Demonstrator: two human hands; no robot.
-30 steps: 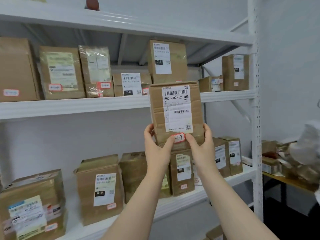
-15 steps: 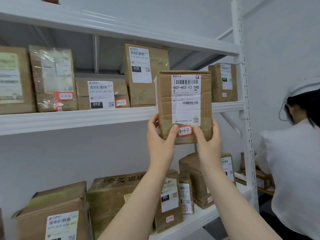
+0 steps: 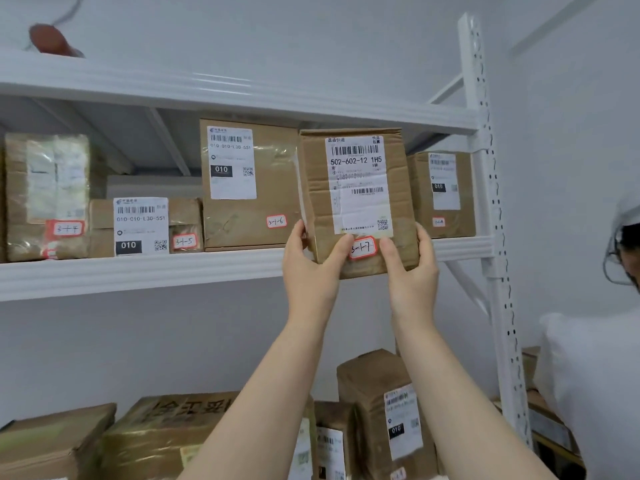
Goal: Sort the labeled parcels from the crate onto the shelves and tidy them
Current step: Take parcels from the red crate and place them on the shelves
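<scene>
I hold a brown cardboard parcel (image 3: 358,202) upright in front of the middle shelf (image 3: 138,271). It carries a white shipping label and a red-edged sticker reading 3-1-7. My left hand (image 3: 311,261) grips its lower left edge, thumb on the front face. My right hand (image 3: 410,268) grips the lower right edge the same way. The parcel's bottom hangs just in front of the shelf's lip, in the gap between the parcel tagged 3-1-6 (image 3: 249,188) and a smaller box (image 3: 445,194) at the right end.
More tagged parcels stand along the middle shelf, among them 3-1-5 (image 3: 145,226) and 3-1-4 (image 3: 48,195). Several boxes fill the lower shelf (image 3: 374,410). A white perforated upright (image 3: 491,209) bounds the rack on the right. Another person in white (image 3: 595,375) stands at the right edge.
Both hands have lifted the parcel up and to the right, from below the middle shelf to level with it. My view has swung right and upward.
</scene>
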